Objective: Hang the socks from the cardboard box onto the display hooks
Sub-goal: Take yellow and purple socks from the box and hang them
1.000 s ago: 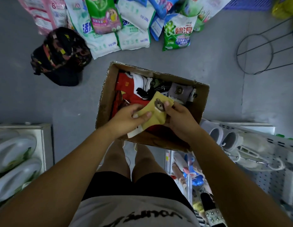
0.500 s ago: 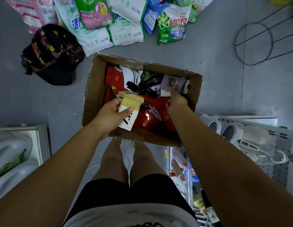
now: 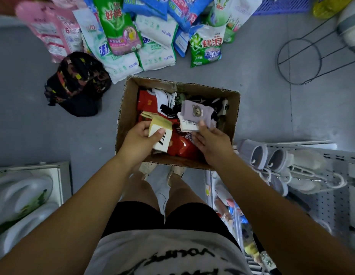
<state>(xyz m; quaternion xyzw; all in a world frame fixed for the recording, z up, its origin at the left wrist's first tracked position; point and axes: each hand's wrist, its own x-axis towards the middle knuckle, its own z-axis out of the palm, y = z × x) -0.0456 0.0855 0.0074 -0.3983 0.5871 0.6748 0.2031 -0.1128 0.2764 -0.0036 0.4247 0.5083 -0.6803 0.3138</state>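
An open cardboard box (image 3: pixel 125 116) stands on the grey floor in front of my feet, filled with red, white and black packaged socks (image 3: pixel 148 101). My left hand (image 3: pixel 138 137) is shut on a yellow pair of socks (image 3: pixel 159 124) with a white paper label, held over the box's left side. My right hand (image 3: pixel 210 142) is shut on a lilac pair of socks (image 3: pixel 198 113) with a bear face and a white label, lifted above the box's right side. A white pegboard rack (image 3: pixel 331 195) with display hooks (image 3: pixel 337 180) stands at the right.
Detergent bags (image 3: pixel 152 36) lie piled on the floor beyond the box. A dark patterned bag (image 3: pixel 77 84) sits to the box's left. A wire stand (image 3: pixel 299 60) lies at the upper right. Grey slippers (image 3: pixel 258 153) hang on the rack. A white shelf (image 3: pixel 29 187) is at the left.
My right hand let go of the yellow socks, reached to the box's far right and lifted out the lilac bear socks. My left hand kept the yellow pair.
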